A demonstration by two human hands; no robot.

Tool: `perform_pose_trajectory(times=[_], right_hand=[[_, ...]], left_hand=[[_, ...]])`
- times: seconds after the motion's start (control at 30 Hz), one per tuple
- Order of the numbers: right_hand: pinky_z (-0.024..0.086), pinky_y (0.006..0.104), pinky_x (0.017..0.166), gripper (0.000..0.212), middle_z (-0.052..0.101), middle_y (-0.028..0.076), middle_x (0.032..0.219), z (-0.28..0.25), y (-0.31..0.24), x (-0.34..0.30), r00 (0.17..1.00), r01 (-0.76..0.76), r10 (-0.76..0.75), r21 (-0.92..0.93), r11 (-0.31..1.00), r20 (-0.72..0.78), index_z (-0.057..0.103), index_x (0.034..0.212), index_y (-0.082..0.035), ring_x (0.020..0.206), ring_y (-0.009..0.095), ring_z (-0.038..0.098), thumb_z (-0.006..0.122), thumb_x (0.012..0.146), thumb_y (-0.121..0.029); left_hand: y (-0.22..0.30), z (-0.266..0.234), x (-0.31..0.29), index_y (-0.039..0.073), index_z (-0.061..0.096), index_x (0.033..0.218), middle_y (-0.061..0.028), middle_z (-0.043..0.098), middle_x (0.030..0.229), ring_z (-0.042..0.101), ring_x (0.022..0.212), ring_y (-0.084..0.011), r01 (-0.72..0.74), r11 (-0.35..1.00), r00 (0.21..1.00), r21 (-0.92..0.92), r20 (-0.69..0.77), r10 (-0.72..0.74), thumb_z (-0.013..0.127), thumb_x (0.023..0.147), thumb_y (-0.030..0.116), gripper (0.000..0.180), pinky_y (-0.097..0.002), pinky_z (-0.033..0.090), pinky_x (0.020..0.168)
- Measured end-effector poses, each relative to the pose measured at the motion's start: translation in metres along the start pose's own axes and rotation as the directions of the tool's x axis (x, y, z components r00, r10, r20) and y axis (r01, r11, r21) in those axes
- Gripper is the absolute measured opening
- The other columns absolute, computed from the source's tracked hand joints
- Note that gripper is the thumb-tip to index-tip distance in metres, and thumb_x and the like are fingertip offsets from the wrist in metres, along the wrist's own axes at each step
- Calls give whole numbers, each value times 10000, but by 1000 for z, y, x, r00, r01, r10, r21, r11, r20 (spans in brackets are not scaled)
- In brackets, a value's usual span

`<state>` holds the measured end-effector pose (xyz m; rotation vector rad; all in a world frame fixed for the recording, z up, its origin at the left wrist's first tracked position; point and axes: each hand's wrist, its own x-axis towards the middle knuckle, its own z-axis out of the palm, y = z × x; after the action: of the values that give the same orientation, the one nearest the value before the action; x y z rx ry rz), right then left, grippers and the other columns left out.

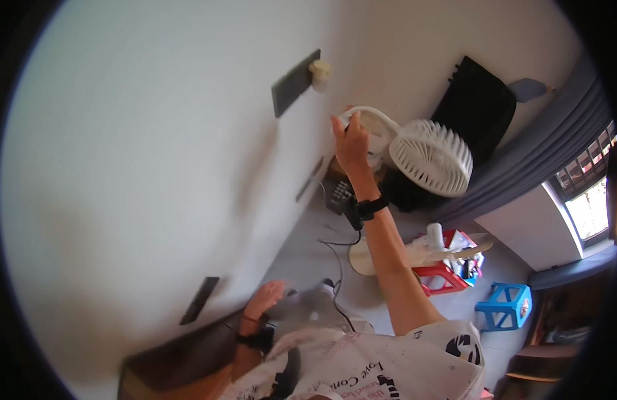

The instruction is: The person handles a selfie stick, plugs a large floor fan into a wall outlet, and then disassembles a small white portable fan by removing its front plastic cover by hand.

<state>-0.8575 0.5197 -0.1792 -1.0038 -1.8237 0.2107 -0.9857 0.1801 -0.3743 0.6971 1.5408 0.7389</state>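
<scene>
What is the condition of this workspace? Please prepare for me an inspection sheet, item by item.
Surface: smooth grey floor, partly covered.
Job's things: round white plastic fan with slatted cage.
Clutter: red plastic stool-like frame with assorted colourful items; small blue plastic stool.
Hands: bare right hand grips the fan's curved white part; bare left hand, blurred, open, near the plain white wall.
Cables: thin black cable, curving loosely over the floor.
Surroundings: dark rectangular wall plate; grey fabric curtain beside a bright barred window.
</scene>
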Motion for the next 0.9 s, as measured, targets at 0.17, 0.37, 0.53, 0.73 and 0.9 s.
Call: perform_pose_trajectory(times=[0.17,0.37,0.53,0.73,0.9], right_hand=[[413,418,504,328,556,164,602,-57,-44,-21,997,-26,29,31,999,-75,473,857,-19,576,344,555,555,836,-336],[412,392,492,313,545,126,564,-110,-98,-54,967,27,-10,-63,998,256,480,849,-35,540,322,544,608,793,-315],[415,392,479,283,544,117,556,-135,-100,-118,913,138,-87,-103,985,399,502,842,-51,528,322,541,648,743,-273],[430,416,499,228,555,115,572,-164,-115,-206,817,-88,254,-324,942,518,529,816,-91,550,330,550,641,713,-260],[453,405,563,239,596,97,705,-210,-113,-255,827,-235,387,-373,897,409,600,892,-121,664,314,571,643,682,-228]], left_hand=[[-1,1,30,12,496,1128,-22,566,893,562,746,-108,-364,883,911,296,311,271,480,894,304,374,-231,455,597],[59,15,52,0,529,1018,-44,558,751,518,661,-123,-388,917,898,90,260,354,514,866,172,230,-251,431,611],[162,16,-17,34,472,1195,-92,574,1004,550,908,-149,-559,820,822,-120,45,567,586,815,121,406,-273,444,773],[208,56,-64,42,485,1184,-91,546,1109,495,1064,-189,-805,592,585,42,225,779,697,695,80,535,-321,393,895],[186,128,-75,32,507,1151,-88,550,1099,506,1033,-185,-800,600,534,1,458,711,721,674,132,532,-321,386,890]])
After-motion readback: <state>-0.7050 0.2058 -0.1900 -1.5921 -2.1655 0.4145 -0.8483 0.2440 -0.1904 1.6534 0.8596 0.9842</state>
